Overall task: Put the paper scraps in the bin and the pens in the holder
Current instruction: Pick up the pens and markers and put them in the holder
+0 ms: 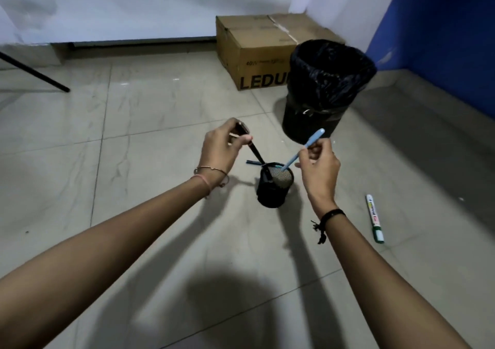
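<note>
A black mesh pen holder (273, 194) stands on the tiled floor between my hands. My left hand (221, 149) grips a black pen (255, 151) by its upper end, its tip pointing down into the holder. My right hand (320, 168) pinches a light blue pen (302, 149), tilted, its lower end at the holder's mouth. Another blue pen (253, 162) lies on the floor just behind the holder. A green-and-white marker (374, 218) lies on the floor to the right. The black-lined bin (325, 91) stands behind the holder.
A cardboard box (254, 51) sits against the white wall behind the bin. A blue wall (442, 27) closes off the right side. A black slanted leg (32, 72) reaches the floor at far left. Tiny white specks (334, 142) dot the tiles.
</note>
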